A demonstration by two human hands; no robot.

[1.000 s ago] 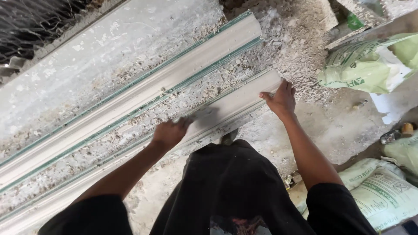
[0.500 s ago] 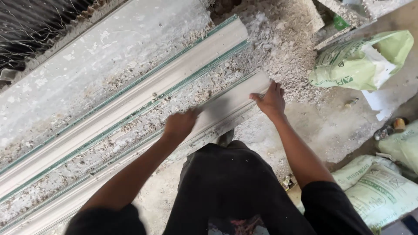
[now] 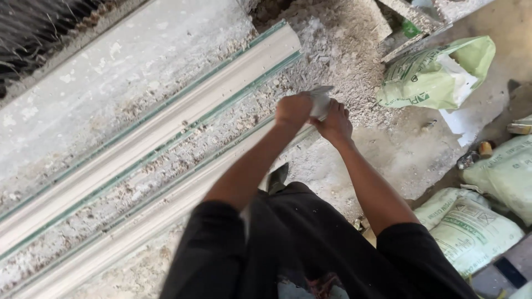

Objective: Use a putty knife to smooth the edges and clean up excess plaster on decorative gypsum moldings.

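1. Plaster moulding, near strip [image 3: 166,207]: a second ago our hands sat apart on it, left mid-length, right at its end. Now both meet over that end.
2. Left hand [image 3: 293,109] has slid along the near strip to join right hand [image 3: 334,123]; we read that as the pass along this length reaching the tip.
3. Pale wad [image 3: 320,101], cloth or paper, is pinched between both hands, just above the strip's end. Left is clenched on it; right is curled under it, touching.
4. Far strip [image 3: 166,113] lies parallel beyond the near strip, untouched.
5. Hidden: the near strip's tip is behind our hands, and its near edge is behind our dark clothing [image 3: 310,243].
6. Can't tell what the wad is, nor whether it touches the strip.
7. Green sacks [image 3: 438,75] past the strip's end are partly cut off by the frame.
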